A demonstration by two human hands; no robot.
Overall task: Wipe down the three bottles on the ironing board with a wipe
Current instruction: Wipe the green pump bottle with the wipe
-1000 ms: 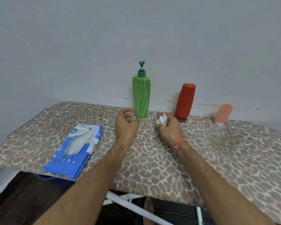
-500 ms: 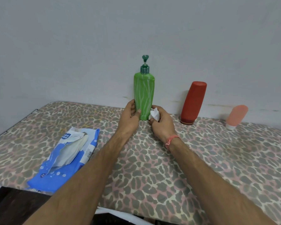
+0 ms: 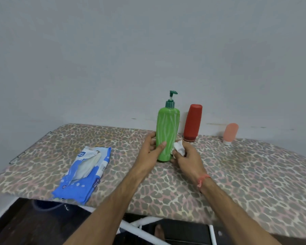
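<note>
Beside the green bottle (image 3: pixel 167 133), a red bottle (image 3: pixel 192 122) and wipes pack (image 3: pixel 85 172).

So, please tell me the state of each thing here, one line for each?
green pump bottle: upright, gripped by left hand
wipe: crumpled, pinched in right hand
red bottle: standing cap down, untouched
pink bottle: standing cap down, untouched
wipes pack: lying flat, flap open

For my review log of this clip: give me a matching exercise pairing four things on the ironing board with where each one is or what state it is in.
Things:
1. green pump bottle
2. red bottle
3. wipe
4. blue wipes pack

States:
A. bunched in the right hand
B. lying flat, left of both hands
C. gripped by the left hand
D. standing untouched by the wall

Pairs: 1-C, 2-D, 3-A, 4-B
</note>
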